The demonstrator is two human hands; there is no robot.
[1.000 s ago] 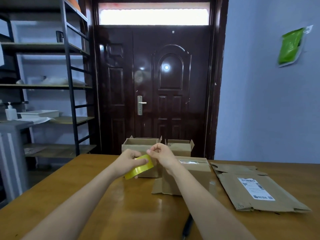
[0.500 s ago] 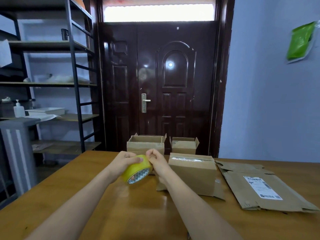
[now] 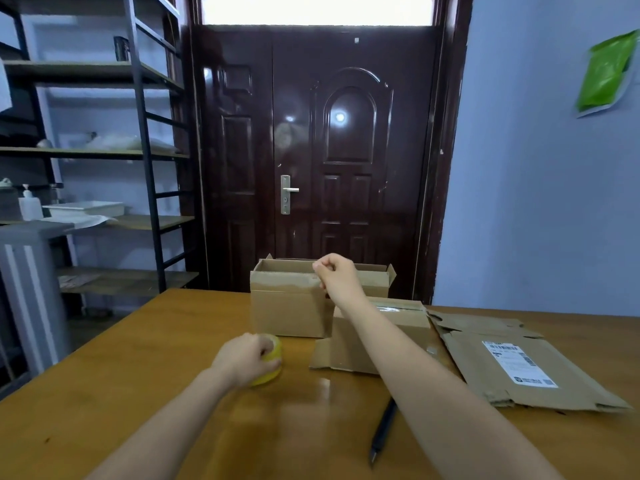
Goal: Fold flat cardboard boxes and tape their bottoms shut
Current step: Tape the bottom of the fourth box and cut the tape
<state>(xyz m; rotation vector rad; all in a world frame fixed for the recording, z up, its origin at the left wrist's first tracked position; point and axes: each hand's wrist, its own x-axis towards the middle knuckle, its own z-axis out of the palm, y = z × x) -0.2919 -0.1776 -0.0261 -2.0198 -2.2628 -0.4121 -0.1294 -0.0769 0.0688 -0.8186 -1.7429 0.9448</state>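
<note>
Right now my left hand (image 3: 247, 358) rests low on the glossy wooden table (image 3: 104, 410), fingers curled over the yellow tape roll (image 3: 272, 362). My right hand (image 3: 337, 277) is raised in front of the open cardboard box (image 3: 287, 303), fingertips pinched together; a faint clear strip seems to run from them across the box front, but I cannot tell for sure that I hold tape. Just beside that box sits a folded box (image 3: 384, 327) with clear tape along its top seam. To its right lie the flat cardboard boxes (image 3: 512, 368), the upper one bearing a white shipping label (image 3: 519, 363) whose print is too small to read. A black pen (image 3: 382, 431) lies near my right forearm. Behind the table stand a dark brown door (image 3: 311, 150), a metal shelf rack (image 3: 104, 150) and a blue wall with a green packet (image 3: 606, 74) stuck to it.
</note>
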